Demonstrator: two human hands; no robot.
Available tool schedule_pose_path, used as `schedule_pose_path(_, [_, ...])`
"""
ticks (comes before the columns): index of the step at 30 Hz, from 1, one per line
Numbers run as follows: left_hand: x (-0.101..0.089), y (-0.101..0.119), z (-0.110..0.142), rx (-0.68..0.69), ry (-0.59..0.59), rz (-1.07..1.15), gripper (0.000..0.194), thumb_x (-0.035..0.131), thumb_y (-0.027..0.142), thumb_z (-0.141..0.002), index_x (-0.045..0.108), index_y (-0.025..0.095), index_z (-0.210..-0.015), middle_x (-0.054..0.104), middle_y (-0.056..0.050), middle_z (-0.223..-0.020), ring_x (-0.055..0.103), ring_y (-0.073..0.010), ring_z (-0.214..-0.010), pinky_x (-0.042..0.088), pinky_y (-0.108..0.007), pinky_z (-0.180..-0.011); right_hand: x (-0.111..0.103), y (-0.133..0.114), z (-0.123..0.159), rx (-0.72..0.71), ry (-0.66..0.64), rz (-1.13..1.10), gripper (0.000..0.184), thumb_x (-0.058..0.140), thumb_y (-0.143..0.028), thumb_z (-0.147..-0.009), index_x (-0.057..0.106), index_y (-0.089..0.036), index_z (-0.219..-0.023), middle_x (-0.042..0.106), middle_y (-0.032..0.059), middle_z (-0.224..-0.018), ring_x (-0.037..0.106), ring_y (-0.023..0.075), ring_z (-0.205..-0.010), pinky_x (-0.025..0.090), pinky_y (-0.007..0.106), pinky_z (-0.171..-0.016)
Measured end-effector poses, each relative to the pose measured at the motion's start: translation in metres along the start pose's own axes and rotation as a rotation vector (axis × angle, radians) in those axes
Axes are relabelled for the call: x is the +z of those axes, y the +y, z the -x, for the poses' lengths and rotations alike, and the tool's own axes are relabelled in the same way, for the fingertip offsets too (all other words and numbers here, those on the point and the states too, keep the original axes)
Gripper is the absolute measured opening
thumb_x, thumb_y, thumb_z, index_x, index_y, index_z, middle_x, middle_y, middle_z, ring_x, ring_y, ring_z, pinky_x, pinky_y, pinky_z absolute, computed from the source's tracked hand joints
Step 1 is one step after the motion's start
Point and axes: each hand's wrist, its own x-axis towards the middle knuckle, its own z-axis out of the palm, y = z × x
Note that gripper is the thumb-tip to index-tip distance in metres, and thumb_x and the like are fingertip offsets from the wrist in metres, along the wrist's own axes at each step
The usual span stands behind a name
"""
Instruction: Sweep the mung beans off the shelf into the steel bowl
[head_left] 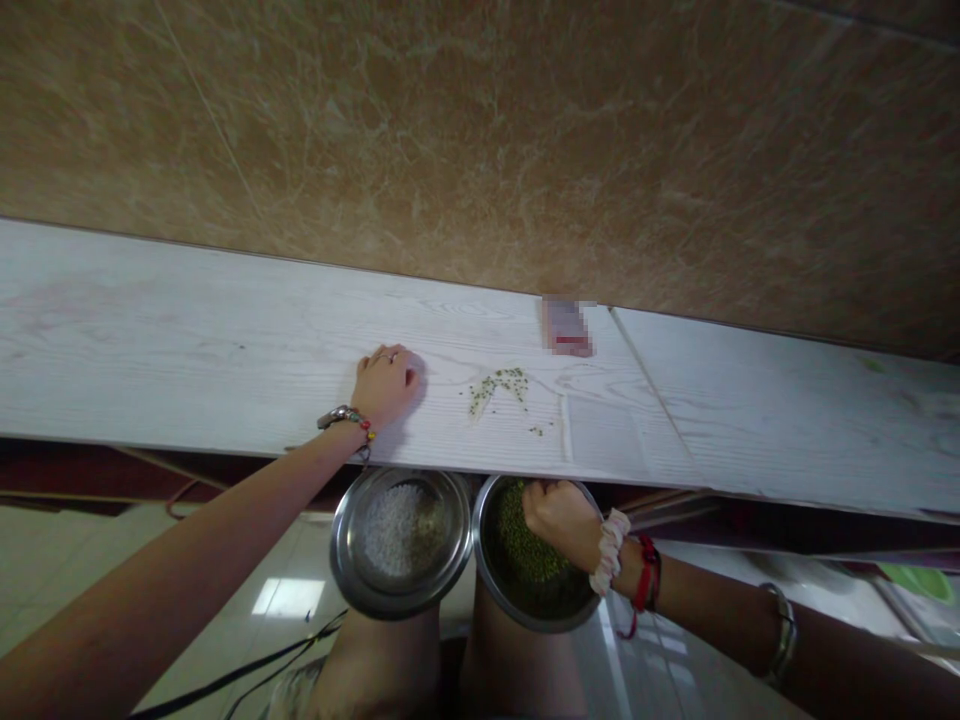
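My left hand [386, 385] rests on the white wood-grain ledge [187, 340], its fingers loosely curled under with nothing seen in them. To the right of it, small green beans, which look like mung beans [501, 380], form an arch-like patch on the surface, with a few strays nearby. My right hand [559, 515] reaches down into a metal bowl [517, 605] of green beans, its fingers closed at the beans; the fingertips are partly hidden. Beside that bowl, a second metal bowl [349, 585] holds white grains [401, 530]. Both bowls sit over my knees.
A brown marbled wall [480, 140] rises behind the ledge. A blurred-out small packet or card [568, 328] lies near the wall. A pale, flat, rectangular sheet [604, 435] is at the ledge's front edge. Dark cables [255, 665] run at lower left; a green basin [919, 582] is at far right.
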Motion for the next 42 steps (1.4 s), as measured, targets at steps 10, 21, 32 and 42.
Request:
schedule_pose_path(10, [0.001,-0.001,0.000,-0.002,-0.005,0.030,0.039,0.037,0.023,-0.085,0.059,0.010,-0.114,0.058,-0.018,-0.125,0.049,-0.0322,-0.121,0.039,-0.049,-0.099,-0.013,0.009,0.018,-0.068,-0.088,-0.095,0.026,0.045,0.004,-0.079,0.064,-0.013,-0.077,0.068,0.0091,-0.068,0.062,0.0167,-0.054,0.032,0.027,-0.043])
schedule_pose_path(21, [-0.003,0.003,0.001,-0.001,-0.016,0.019,0.037,0.037,0.021,-0.084,0.060,0.010,-0.111,0.059,-0.018,-0.124,0.049,-0.0320,-0.120,0.039,-0.049,-0.098,-0.015,0.031,0.028,0.078,-0.172,-0.198,0.023,0.045,-0.002,-0.085,0.063,-0.016,-0.092,0.069,0.0067,-0.081,0.061,0.0168,-0.064,0.030,0.029,-0.050])
schedule_pose_path(32, [0.001,-0.001,0.000,0.019,-0.002,0.007,0.040,0.035,0.023,-0.084,0.059,0.010,-0.113,0.059,-0.018,-0.124,0.050,-0.0323,-0.119,0.039,-0.050,-0.098,-0.011,0.055,0.042,0.039,0.306,-0.129,0.026,0.040,-0.014,-0.092,0.066,-0.015,-0.093,0.067,0.0063,-0.075,0.059,0.0172,-0.066,0.040,0.029,-0.061])
schedule_pose_path(42, [0.000,0.000,0.000,0.015,-0.007,0.018,0.039,0.036,0.023,-0.084,0.060,0.010,-0.112,0.059,-0.018,-0.124,0.050,-0.0328,-0.119,0.040,-0.050,-0.097,0.016,0.086,0.058,0.154,0.286,-0.053,0.025,0.053,-0.018,-0.086,0.065,-0.010,-0.106,0.071,0.0171,-0.103,0.066,0.0250,-0.094,0.053,0.036,-0.079])
